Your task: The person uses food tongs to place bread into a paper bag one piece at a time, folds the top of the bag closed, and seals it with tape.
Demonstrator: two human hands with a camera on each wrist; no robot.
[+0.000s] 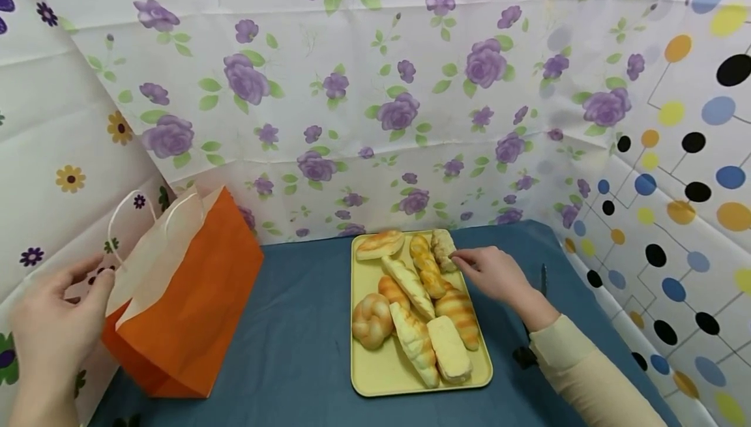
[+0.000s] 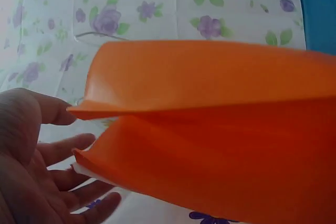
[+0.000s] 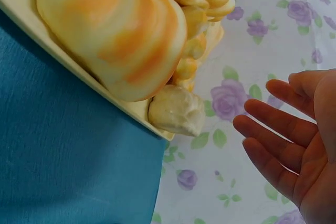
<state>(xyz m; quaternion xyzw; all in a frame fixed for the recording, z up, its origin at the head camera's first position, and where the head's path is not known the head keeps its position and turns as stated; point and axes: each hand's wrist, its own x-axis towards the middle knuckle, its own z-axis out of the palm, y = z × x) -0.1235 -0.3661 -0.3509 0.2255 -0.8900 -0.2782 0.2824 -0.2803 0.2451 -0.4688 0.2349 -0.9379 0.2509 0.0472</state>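
My left hand [image 1: 61,316] is beside the mouth of an orange paper bag [image 1: 193,296] with white handles, its fingers spread and loosely bent. In the left wrist view the fingertips [image 2: 84,141] are right at the bag's creased rim. My right hand [image 1: 493,274] hovers by the far right corner of a yellow tray [image 1: 369,378], nearest to a pale, bumpy bread roll [image 1: 442,249]. Seen from the right wrist, its fingers are relaxed, with a gap between them and that roll [image 3: 177,111]. A twisted bread [image 1: 427,265] and a striped bread [image 1: 457,315] lie close by.
Several more breads share the tray, among them a round knotted roll [image 1: 372,321] and a pale rectangular loaf [image 1: 450,349]. A dark, thin object [image 1: 525,356] lies partly behind my right forearm on the blue tablecloth [image 1: 299,323]. Patterned sheets [image 1: 352,88] stand around the table.
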